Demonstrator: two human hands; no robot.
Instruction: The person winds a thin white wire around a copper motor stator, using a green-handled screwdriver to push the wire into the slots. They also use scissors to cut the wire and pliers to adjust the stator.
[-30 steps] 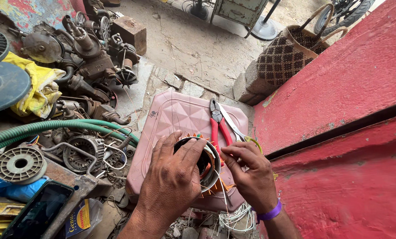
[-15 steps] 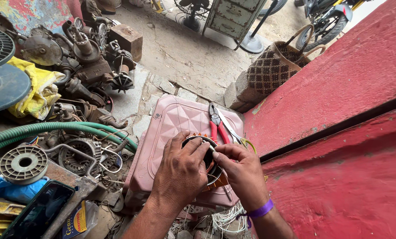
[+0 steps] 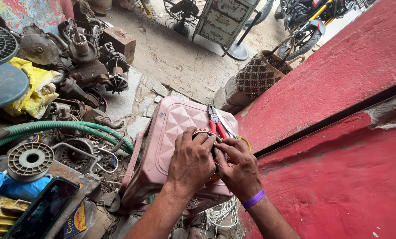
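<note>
A round motor stator with copper windings [image 3: 205, 134] rests on a pink plastic stool [image 3: 171, 128]. My left hand [image 3: 191, 161] lies over the stator's top and left side, gripping it. Against its right side, my right hand [image 3: 238, 170], with a purple wristband, pinches at the windings. What the fingertips hold is hidden. Red-handled pliers [image 3: 216, 124] and scissors lie on the stool just beyond the stator.
Old motors and metal parts [image 3: 80, 57] are heaped at the left, crossed by a green hose [image 3: 69, 127]. A phone [image 3: 43, 212] and a plastic spool [image 3: 29, 159] lie lower left. Loose white wire [image 3: 220, 214] hangs under the stool. A red wall [image 3: 339, 132] runs along the right.
The view has tilted and shifted, showing more of the street behind. Both hands stay on the stator, with the left hand now covering more of it.
</note>
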